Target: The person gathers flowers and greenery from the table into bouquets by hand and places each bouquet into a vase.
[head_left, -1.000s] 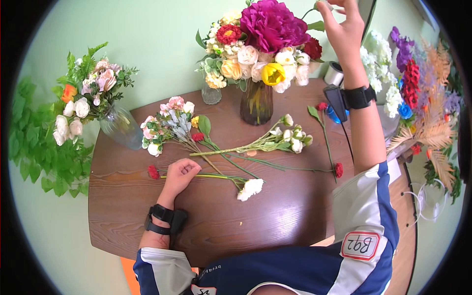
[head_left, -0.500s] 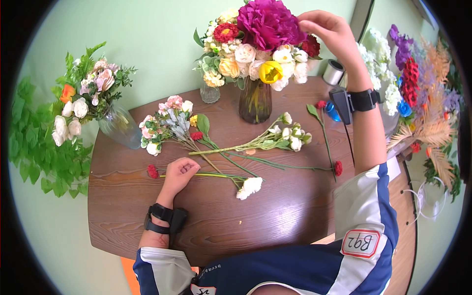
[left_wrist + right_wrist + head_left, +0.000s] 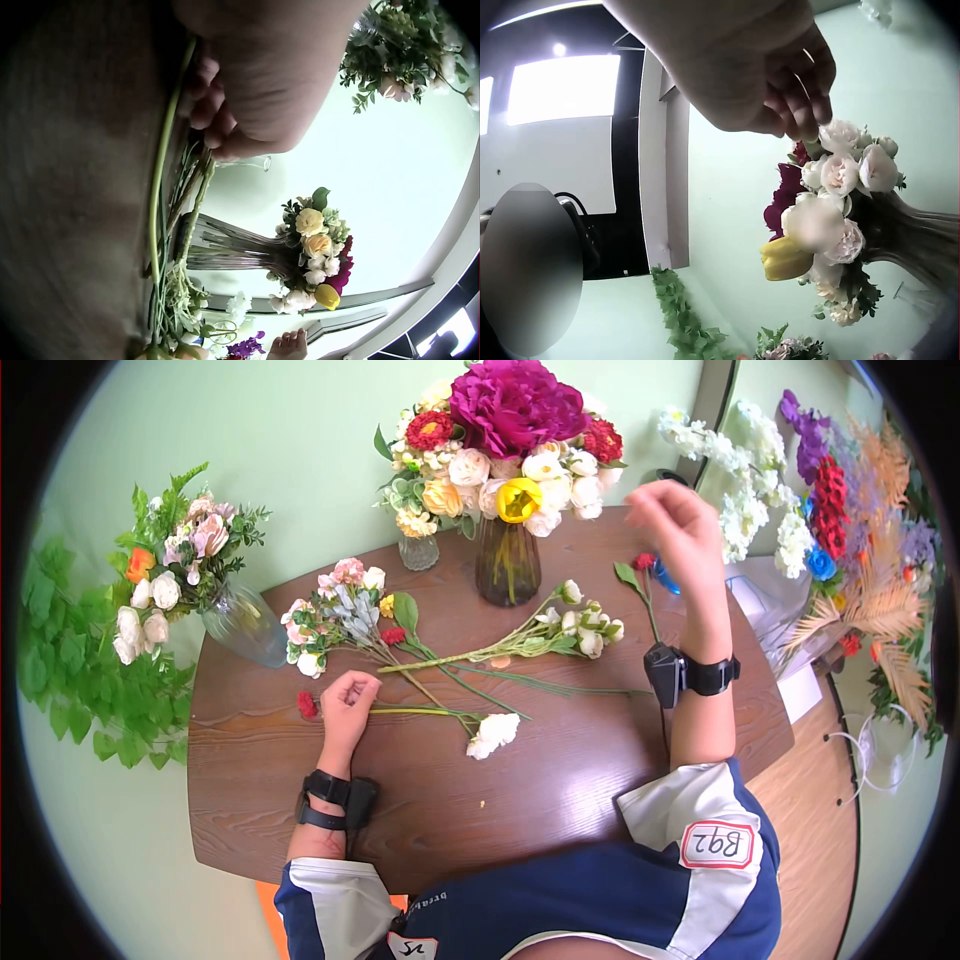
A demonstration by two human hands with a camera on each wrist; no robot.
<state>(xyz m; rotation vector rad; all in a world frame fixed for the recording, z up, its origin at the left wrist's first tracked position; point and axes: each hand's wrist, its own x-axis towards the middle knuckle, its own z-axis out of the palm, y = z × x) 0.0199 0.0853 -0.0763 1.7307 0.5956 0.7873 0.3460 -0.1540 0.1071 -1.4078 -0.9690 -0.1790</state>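
Note:
My left hand point(image 3: 348, 705) rests on the table with its fingers loosely curled, at the end of the green stem of a white flower point(image 3: 493, 735). In the left wrist view that stem point(image 3: 161, 176) runs in under the fingers. Raised over the right side of the table, my right hand point(image 3: 682, 535) has bent fingers and nothing in them. To its left stands a brown glass vase point(image 3: 508, 565) holding a large purple peony point(image 3: 517, 405), a yellow tulip point(image 3: 518, 500), red flowers and white roses. The right wrist view has the fingertips overlapping these white roses point(image 3: 840, 174).
Several cut stems lie mid-table: a white-budded spray point(image 3: 590, 628), a pink bunch point(image 3: 345, 605) and red carnations point(image 3: 307, 704). A clear vase point(image 3: 245, 625) of flowers stands left, a small glass vase point(image 3: 419, 552) at the back. More artificial flowers point(image 3: 830, 515) crowd the right.
My right hand has moved from beside the purple peony down and toward me, over the table's right side. The left hand has stayed in its place. The head view has shifted slightly.

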